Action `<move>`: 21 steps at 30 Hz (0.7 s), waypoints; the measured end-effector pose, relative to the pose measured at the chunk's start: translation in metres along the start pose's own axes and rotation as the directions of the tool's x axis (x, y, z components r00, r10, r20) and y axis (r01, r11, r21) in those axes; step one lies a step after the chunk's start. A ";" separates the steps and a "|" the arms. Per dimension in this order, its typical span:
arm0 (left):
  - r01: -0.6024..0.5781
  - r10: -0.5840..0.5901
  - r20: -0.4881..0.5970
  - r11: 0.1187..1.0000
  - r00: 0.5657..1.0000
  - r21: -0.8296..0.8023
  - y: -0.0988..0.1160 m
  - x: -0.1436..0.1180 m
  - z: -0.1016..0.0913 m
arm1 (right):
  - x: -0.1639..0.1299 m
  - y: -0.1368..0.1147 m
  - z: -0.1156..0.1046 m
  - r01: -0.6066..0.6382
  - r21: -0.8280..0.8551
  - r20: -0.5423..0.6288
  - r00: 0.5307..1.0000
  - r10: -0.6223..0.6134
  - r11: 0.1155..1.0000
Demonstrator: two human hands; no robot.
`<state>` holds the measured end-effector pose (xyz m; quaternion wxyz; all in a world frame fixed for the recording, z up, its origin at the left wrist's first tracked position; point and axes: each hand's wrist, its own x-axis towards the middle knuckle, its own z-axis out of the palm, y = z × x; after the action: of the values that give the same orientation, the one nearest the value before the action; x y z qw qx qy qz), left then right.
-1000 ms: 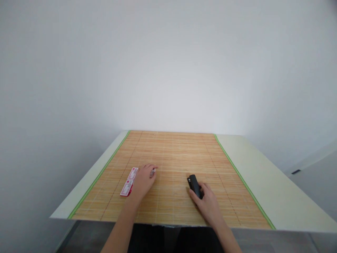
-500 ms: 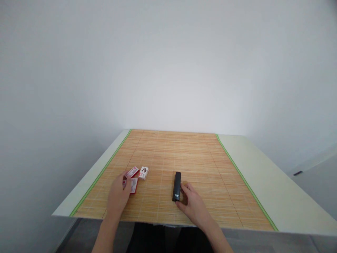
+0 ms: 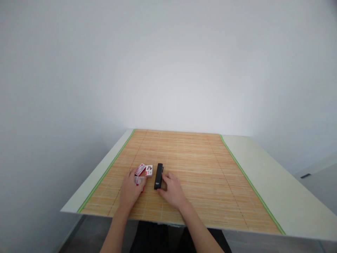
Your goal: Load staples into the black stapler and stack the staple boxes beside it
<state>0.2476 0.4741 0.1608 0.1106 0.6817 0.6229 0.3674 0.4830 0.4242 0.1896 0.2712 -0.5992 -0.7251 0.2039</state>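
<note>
A black stapler (image 3: 158,175) lies flat on the bamboo mat (image 3: 200,175), a little left of centre in the lower part of the frame, its long axis running away from the person. The right hand (image 3: 172,189) rests against its right side, fingers loosely curled along the edge and touching it, not wrapped around it, so this reads as a loose steadying contact, not a lift. Just to the left, almost touching the stapler, sit small red-and-white staple boxes (image 3: 143,172). The left hand (image 3: 130,189) lies over the nearer ones with fingers spread flat, pressing or gathering them; it grips nothing that I can make out.

Outward from there, the mat has green edging (image 3: 105,174) and covers most of a pale table (image 3: 276,186), which stands against a bare white wall (image 3: 168,70).

As I judge it, the danger is the crowding: the boxes are light and packed close, so a sideways nudge from either hand could knock one over or slide it under the stapler. With only a side contact, the stapler could also twist away on the ribbed mat.
</note>
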 end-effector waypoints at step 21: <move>0.032 -0.035 -0.029 0.995 0.999 -0.092 0.001 -0.006 0.006 | 0.000 -0.025 0.019 0.063 -0.039 0.007 0.998 -0.062 0.997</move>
<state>0.2528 0.4698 0.1545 0.1381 0.6598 0.6183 0.4040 0.4523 0.4198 0.1902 0.2636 -0.5808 -0.7481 0.1829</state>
